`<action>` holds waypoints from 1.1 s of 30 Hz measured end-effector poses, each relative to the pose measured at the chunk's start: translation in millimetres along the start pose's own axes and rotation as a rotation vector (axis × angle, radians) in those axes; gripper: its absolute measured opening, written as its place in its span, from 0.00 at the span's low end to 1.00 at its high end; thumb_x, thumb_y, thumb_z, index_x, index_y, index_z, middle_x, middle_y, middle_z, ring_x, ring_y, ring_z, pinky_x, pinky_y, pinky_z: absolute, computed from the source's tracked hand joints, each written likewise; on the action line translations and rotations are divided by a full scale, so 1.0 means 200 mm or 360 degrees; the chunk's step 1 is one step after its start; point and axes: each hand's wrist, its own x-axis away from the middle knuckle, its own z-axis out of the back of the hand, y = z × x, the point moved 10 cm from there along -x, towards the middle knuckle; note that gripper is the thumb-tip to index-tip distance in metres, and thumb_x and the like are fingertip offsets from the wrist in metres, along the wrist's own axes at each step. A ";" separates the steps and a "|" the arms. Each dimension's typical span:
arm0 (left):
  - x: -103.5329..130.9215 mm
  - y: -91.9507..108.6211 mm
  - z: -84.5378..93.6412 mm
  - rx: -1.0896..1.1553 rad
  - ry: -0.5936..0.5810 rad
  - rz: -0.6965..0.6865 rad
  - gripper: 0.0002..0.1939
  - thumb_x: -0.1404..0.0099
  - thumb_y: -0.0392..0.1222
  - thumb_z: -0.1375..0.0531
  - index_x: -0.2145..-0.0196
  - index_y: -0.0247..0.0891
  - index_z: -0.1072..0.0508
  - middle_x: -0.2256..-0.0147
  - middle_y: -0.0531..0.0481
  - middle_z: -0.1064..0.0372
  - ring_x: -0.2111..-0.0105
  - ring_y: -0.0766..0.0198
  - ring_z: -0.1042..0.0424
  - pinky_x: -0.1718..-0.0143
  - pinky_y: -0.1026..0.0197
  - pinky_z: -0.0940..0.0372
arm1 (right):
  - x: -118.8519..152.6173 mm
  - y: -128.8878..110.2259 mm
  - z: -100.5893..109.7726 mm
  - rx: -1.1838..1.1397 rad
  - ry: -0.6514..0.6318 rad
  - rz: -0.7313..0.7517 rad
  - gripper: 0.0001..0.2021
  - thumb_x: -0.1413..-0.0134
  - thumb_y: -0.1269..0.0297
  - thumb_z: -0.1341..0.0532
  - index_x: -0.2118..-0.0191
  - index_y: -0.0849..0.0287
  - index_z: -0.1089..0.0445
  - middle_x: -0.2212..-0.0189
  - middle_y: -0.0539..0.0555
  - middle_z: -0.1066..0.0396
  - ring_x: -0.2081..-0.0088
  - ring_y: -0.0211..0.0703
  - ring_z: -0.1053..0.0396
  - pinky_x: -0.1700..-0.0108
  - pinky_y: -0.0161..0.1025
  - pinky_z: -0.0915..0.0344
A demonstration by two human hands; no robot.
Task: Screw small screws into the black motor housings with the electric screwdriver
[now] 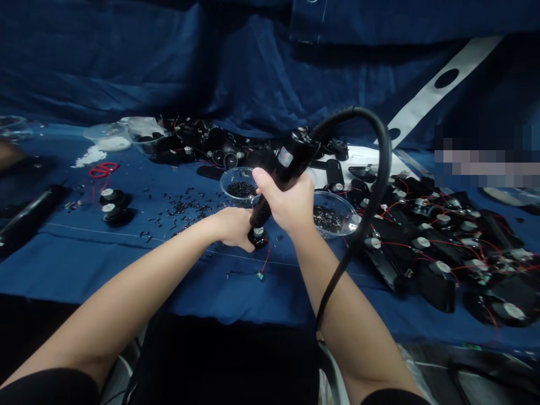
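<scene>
The left hand pinches a small black speaker part just beyond its fingertips; it looks light, rigid, with a fragile red wire. Above it, the right hand clenches the stiff, heavier electric screwdriver mid-barrel.

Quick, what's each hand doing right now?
Left hand: closed on the small black round part with a red wire, pinning it to the blue cloth.
Right hand: closed around the black corded electric screwdriver.
</scene>
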 end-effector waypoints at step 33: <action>0.02 -0.05 0.06 0.0187 0.0085 0.0009 0.37 0.48 0.64 0.29 0.47 0.39 0.24 0.55 0.42 0.22 0.58 0.45 0.22 0.64 0.55 0.32 | 0.01 0.02 -0.17 -0.0876 -0.0352 -0.0078 0.18 0.51 0.51 0.26 0.65 0.55 0.30 0.76 0.45 0.27 0.76 0.36 0.29 0.68 0.39 0.28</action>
